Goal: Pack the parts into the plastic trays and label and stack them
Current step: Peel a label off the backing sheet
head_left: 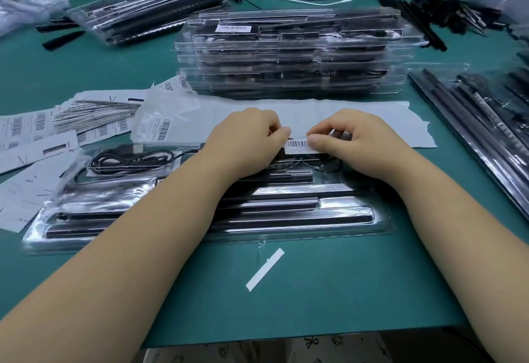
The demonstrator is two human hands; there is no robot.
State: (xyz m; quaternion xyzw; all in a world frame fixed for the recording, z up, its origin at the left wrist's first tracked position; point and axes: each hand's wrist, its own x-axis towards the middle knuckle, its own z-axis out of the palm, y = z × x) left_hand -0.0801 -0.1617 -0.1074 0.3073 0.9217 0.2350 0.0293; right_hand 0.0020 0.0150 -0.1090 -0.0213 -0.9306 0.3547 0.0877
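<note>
A clear plastic tray [337, 228] lies in front of me on the green table, filled with long black bars and a coiled black cable [128, 159] at its far left. Over the tray's far edge both hands meet on a white barcode label [297, 146]. My left hand [246, 139] pinches the label's left end with curled fingers. My right hand [343, 139] pinches its right end, thumb on top. Behind them stands a tall stack of packed trays [286, 59], the top one bearing a barcode label [233, 28].
Label sheets and backing papers [43, 128] lie spread at the left. A white liner sheet [372, 122] lies under my hands, and a peeled strip [264, 269] near the table's front edge. More trays [143, 13] stand at the back left; black bars [472, 122] lie at the right.
</note>
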